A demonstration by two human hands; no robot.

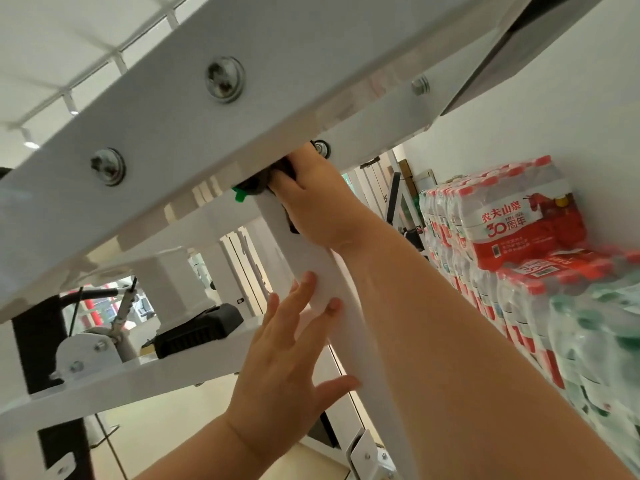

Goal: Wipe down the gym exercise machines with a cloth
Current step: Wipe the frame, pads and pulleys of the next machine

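Right hand: holds the dark cloth against the top of the white upright; the beam above hides its fingertips.
Left hand: released, fingers straight, resting on the upright below.
Right of hands: stacked water bottle packs.
Left of left hand: black pad.

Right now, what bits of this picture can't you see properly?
Head view:
- Cloth: mostly hidden by the right hand and the machine.
- Green bit beside the cloth: too small to tell what it is.
- Bottles: the nearest ones, lower right, are blurred.
- Machine: cut off by the picture's edges, so its kind is unclear.
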